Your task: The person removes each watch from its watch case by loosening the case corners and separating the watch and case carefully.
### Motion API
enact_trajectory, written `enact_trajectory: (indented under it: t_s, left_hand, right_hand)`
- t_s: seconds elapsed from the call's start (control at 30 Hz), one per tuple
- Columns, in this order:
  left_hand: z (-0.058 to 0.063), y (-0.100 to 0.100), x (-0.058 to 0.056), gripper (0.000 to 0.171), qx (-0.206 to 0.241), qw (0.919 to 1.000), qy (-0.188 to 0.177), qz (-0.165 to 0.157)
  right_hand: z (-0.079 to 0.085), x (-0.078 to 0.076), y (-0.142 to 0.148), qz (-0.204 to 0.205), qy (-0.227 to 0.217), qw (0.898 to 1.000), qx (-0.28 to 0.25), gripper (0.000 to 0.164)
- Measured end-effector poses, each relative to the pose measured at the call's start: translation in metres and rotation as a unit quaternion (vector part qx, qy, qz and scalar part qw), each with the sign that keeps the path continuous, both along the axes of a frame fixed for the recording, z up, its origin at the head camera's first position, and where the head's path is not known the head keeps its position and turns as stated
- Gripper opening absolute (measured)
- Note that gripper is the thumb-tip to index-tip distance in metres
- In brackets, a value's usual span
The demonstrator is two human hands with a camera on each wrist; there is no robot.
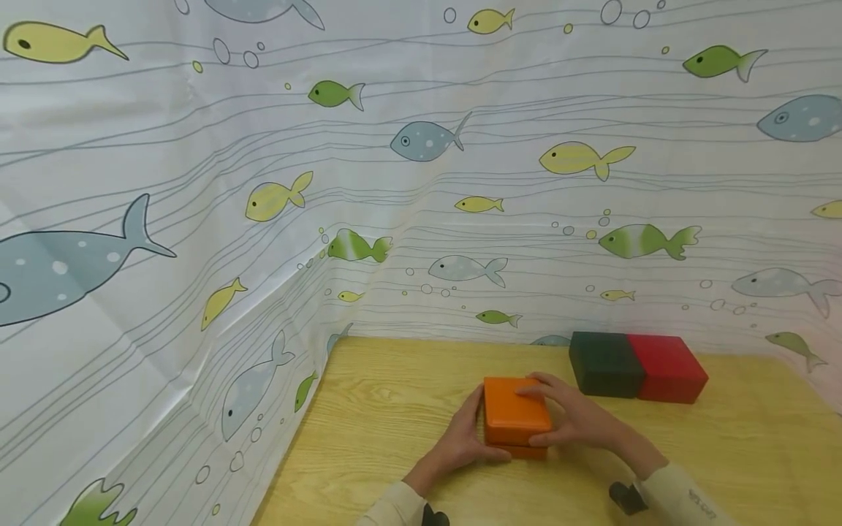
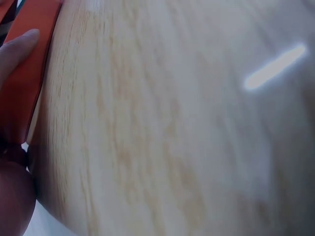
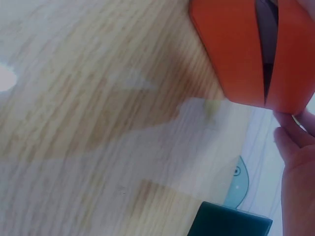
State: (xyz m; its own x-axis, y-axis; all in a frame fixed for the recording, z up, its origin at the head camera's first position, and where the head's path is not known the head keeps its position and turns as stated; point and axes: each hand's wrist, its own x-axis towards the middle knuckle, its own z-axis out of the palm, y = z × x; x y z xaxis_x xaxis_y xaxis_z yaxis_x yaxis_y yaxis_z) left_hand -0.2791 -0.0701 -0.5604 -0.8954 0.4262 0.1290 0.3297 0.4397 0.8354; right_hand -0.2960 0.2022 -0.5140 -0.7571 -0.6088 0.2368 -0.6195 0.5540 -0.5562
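An orange box stands on the wood-grain table between both hands, its lid sitting on a lower part of the same colour. In the right wrist view a wedge-shaped dark gap parts the two orange pieces, narrowing toward one corner. My left hand grips the lower part, with fingers along the left side and the thumb across the front. From the right, my right hand holds the lid, its thumb near the front corner and fingers over the top and back. The left wrist view shows a fingertip against the orange side.
Behind and to the right, a dark green box and a red box stand side by side, touching. A fish-patterned sheet rises behind the table and along its left side.
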Motion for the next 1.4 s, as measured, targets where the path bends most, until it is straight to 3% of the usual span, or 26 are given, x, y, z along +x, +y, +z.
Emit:
enact_trajectory:
  t_s: [0.17, 0.57, 1.0, 1.4]
  left_hand:
    - [0.003, -0.003, 0.000, 0.125, -0.001, 0.9999, 0.015, -0.008]
    - [0.002, -0.006, -0.002, 0.122, -0.004, 0.9989, 0.040, -0.024]
    - [0.007, -0.008, -0.005, 0.121, 0.024, 0.9980, 0.043, -0.038]
    - [0.004, -0.005, -0.004, 0.121, 0.036, 0.9974, 0.040, -0.048]
  right_hand:
    - [0.002, -0.001, -0.002, -0.006, -0.026, 1.000, -0.008, 0.071]
    - [0.006, -0.008, -0.004, -0.019, -0.038, 0.999, -0.014, 0.068]
    - [0.018, -0.018, -0.004, -0.014, -0.061, 0.998, -0.008, 0.060]
    - [0.020, -0.020, -0.002, -0.006, -0.123, 0.991, -0.044, 0.052]
